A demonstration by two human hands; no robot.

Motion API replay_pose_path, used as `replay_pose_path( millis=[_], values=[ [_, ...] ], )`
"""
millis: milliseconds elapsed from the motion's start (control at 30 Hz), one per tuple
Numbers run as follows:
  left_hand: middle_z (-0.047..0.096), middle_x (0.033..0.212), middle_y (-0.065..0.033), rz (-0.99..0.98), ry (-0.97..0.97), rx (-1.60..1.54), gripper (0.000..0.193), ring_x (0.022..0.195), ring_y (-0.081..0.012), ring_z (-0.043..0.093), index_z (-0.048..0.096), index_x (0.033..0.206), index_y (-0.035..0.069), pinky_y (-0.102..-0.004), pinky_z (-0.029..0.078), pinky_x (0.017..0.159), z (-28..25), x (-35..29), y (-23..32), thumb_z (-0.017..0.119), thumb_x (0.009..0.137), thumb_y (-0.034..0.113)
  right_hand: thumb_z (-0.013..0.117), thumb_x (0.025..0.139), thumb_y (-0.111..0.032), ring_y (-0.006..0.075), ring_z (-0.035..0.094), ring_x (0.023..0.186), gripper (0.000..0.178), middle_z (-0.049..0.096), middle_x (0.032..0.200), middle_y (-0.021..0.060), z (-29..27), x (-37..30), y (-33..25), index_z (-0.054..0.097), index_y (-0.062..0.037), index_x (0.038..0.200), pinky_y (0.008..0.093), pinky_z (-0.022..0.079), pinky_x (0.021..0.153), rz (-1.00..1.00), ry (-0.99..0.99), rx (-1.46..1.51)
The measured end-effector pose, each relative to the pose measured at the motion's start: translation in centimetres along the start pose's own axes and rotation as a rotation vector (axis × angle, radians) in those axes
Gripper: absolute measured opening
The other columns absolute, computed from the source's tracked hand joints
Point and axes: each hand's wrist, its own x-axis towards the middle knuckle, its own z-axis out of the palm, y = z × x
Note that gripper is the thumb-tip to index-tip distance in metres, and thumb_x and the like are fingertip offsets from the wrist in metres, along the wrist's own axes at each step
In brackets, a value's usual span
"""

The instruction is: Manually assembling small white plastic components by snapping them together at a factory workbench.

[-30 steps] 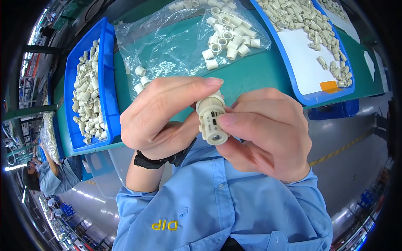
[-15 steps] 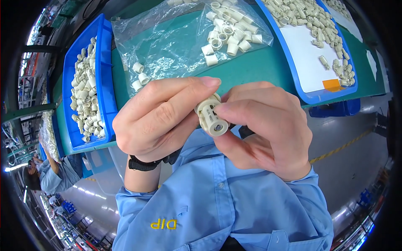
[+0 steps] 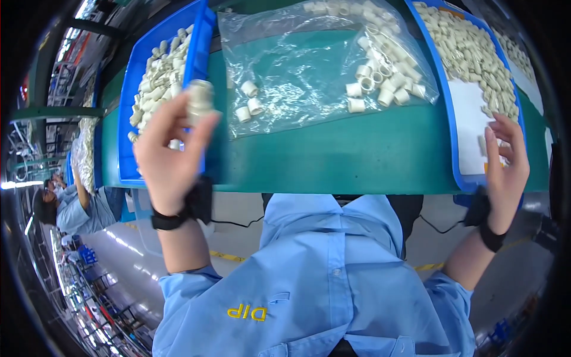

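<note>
Left fingers (image 3: 203,132) in a pinch, right fingers (image 3: 509,128) forward, partly curled, forearms (image 3: 182,247) well apart

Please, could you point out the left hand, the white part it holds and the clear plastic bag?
Left hand (image 3: 168,153), head view: its middle.
White part (image 3: 200,99), head view: its blurred body.
Clear plastic bag (image 3: 309,74), head view: film near its middle.

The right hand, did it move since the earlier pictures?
Yes. The right hand moved rightward: before, it was left of the right-hand blue tray; now it is over that tray's near end.
</note>
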Motion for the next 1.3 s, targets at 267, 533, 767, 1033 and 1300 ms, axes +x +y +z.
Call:
replay_pose_path(
  millis=[267,533,767,1033,1300],
  values=[
    [0.067,0.085,-0.0035,-0.094,0.191,0.545,0.026,0.065,-0.0070,0.058,0.071,0.110,0.002,-0.0215,0.046,0.059,-7.7,4.6,-7.7,0.076,0.087,0.012,0.066,0.087,0.000,0.0132,0.051,0.073,0.032,0.054,0.081,0.0038,-0.6,2.0,11.3,0.060,-0.0084,0.117,0.0254,0.045,0.065,-0.044,-0.456,-0.245],
    [0.068,0.087,-0.0074,0.288,-0.263,0.226,0.013,0.073,-0.0248,0.066,0.071,0.097,0.006,-0.0333,0.050,0.061,4.3,2.2,-0.5,0.067,0.085,0.005,0.066,0.083,0.002,0.0150,0.055,0.067,0.021,0.057,0.079,0.0062,0.1,3.0,6.8,0.055,-0.0034,0.100,0.0266,0.046,0.061,0.124,-0.556,-0.101],
    [0.067,0.090,-0.0081,0.315,-0.365,0.641,0.015,0.089,-0.0318,0.066,0.069,0.092,0.006,-0.0425,0.054,0.073,7.2,4.9,-4.4,0.061,0.080,0.002,0.071,0.082,0.000,0.0122,0.063,0.076,0.027,0.066,0.091,0.0057,1.2,3.9,-4.7,0.061,-0.0031,0.106,0.0224,0.044,0.059,-0.305,-0.230,0.144],
    [0.062,0.096,-0.0121,0.101,-0.502,0.725,0.023,0.088,-0.0344,0.066,0.060,0.103,0.008,-0.0473,0.053,0.067,6.4,3.8,-4.2,0.065,0.080,0.007,0.075,0.080,-0.002,0.0087,0.062,0.069,0.025,0.066,0.089,0.0026,11.2,6.7,-13.8,0.064,-0.0045,0.103,0.0208,0.045,0.055,-0.617,-0.221,0.625],
    [0.062,0.097,-0.0131,0.056,-0.610,0.676,0.027,0.078,-0.0368,0.066,0.054,0.104,0.008,-0.0475,0.052,0.062,5.9,4.2,-3.6,0.067,0.081,0.008,0.075,0.084,-0.011,0.0052,0.058,0.064,0.023,0.064,0.086,0.0018,18.5,7.1,-11.2,0.064,-0.0052,0.104,0.0206,0.042,0.054,-0.348,-0.372,0.777]
  ],
)
